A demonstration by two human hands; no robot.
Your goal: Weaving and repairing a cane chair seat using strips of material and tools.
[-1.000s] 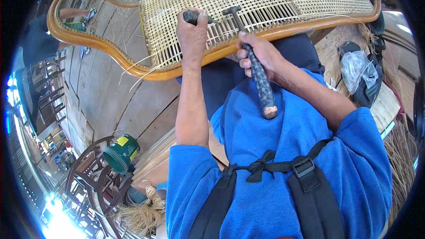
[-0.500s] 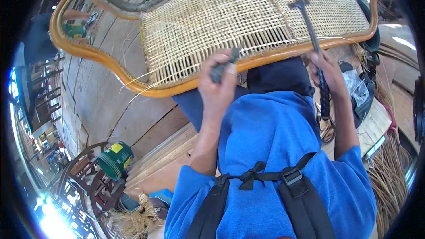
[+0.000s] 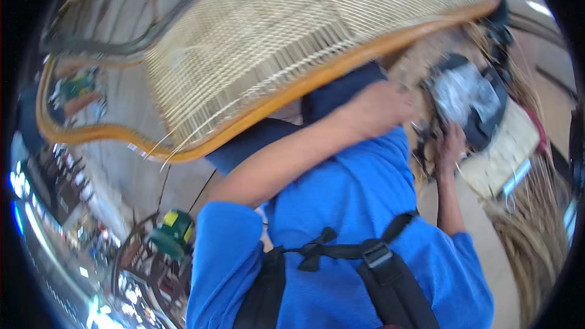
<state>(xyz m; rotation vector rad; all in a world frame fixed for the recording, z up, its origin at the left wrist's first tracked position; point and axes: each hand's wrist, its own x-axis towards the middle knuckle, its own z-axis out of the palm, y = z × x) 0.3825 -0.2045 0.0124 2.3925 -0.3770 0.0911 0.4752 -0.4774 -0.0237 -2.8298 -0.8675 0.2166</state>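
A curved orange-brown wooden frame (image 3: 292,94) with a woven cane panel (image 3: 225,42) lies across my lap. Along its near edge the weave is looser, with gaps between the strands. My left hand (image 3: 387,108) reaches across my body to the right, past the frame's near rail. It is smeared by motion, and whether anything is in it does not show. Farther right, my right hand (image 3: 450,145) is low beside a crumpled clear plastic bag (image 3: 457,94) and a dark pouch-like item (image 3: 493,116). Its fingers are blurred; the hammer is not distinguishable.
Bundles of loose cane strands (image 3: 530,225) lie at the right, beside a pale board (image 3: 496,152). A green bucket (image 3: 172,233) stands at the lower left near dark wooden furniture. Another person's hand shows at the far left beside a green container (image 3: 76,87).
My left hand has left the panel's near edge and swung right across my body. My right hand has dropped toward the plastic bag, and the hammer no longer shows. The view has shifted.
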